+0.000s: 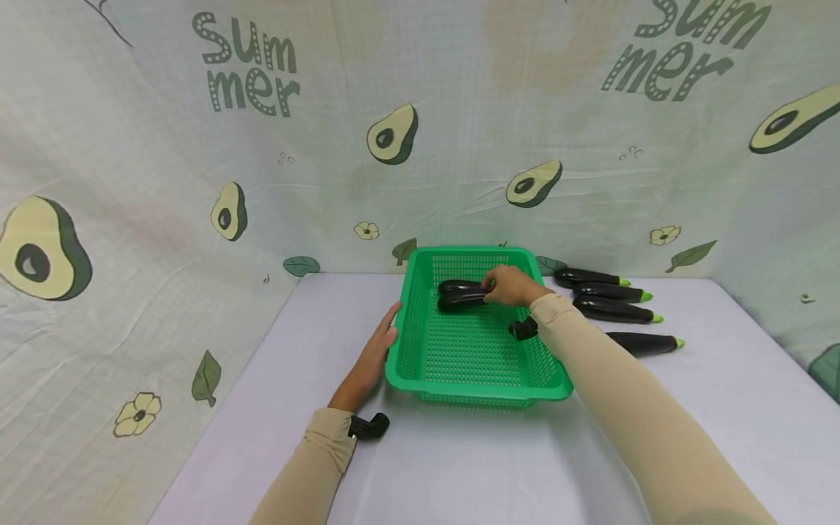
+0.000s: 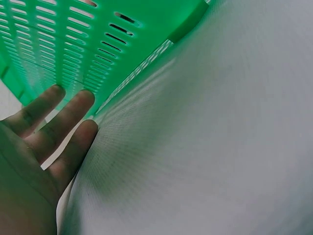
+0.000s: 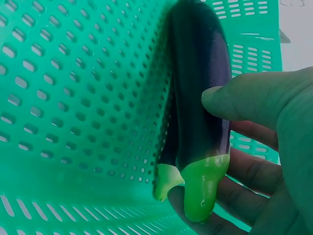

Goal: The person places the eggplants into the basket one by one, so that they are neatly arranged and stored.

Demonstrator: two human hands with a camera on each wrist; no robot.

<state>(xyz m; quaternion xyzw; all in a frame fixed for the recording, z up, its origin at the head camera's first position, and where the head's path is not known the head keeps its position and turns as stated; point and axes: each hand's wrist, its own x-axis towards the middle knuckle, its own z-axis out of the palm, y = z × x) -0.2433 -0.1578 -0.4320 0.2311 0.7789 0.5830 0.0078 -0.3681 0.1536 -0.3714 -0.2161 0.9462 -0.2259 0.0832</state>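
Note:
Inside the green basket (image 1: 475, 383), my right hand (image 1: 510, 286) grips an eggplant (image 3: 201, 88) near its green stem end, thumb on one side and fingers round the other. A second eggplant (image 1: 457, 286) lies alongside it on the far side; in the right wrist view its green cap (image 3: 167, 180) peeks out behind the held one. My left hand (image 1: 375, 351) stands at the basket's left outer wall. Its fingers (image 2: 78, 105) are straight and touch the slotted plastic in the left wrist view.
Right of the basket, several more eggplants (image 1: 613, 309) lie on the white table (image 1: 472, 467), stems pointing right. One of them (image 1: 646, 343) lies nearer, partly behind my right sleeve. A printed cloth (image 1: 459, 131) hangs behind the table.

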